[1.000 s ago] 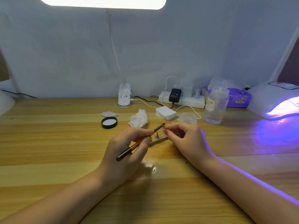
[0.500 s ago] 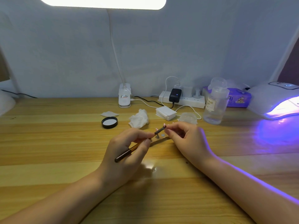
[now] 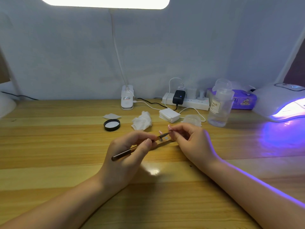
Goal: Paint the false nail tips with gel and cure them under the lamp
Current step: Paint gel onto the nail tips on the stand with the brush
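Both hands were busy over the middle of the desk. The left hand (image 3: 130,146) had its fingers curled round a brush (image 3: 140,147), held like a pen with the dark handle end poking back toward the wrist and the bristle end aimed right. The right hand (image 3: 189,139) was pinching something small between thumb and fingertips right where the bristles landed — I'd guess one nail tip on its little holder, but it was too tiny to say for sure.

Going down by size: the wooden table (image 3: 66,162) took up everything, then the curing lamp (image 3: 280,103) at the far right, switched on and throwing purple light across the wood, well apart from the hands. Near it stood a clear pump bottle (image 3: 219,109), with a power strip (image 3: 186,101) behind. Then a crumpled tissue (image 3: 142,121), a black jar lid (image 3: 111,124), and a clear gel pot (image 3: 192,119) just beyond the right hand. Smallest of all, another nail tip (image 3: 160,132) stood upright on a stand between the two hands.

So this looked like the painting step, mid-stroke. The next bit would call for a light, steady touch to spread gel evenly — then carrying the tip over to the lamp without smudging it.
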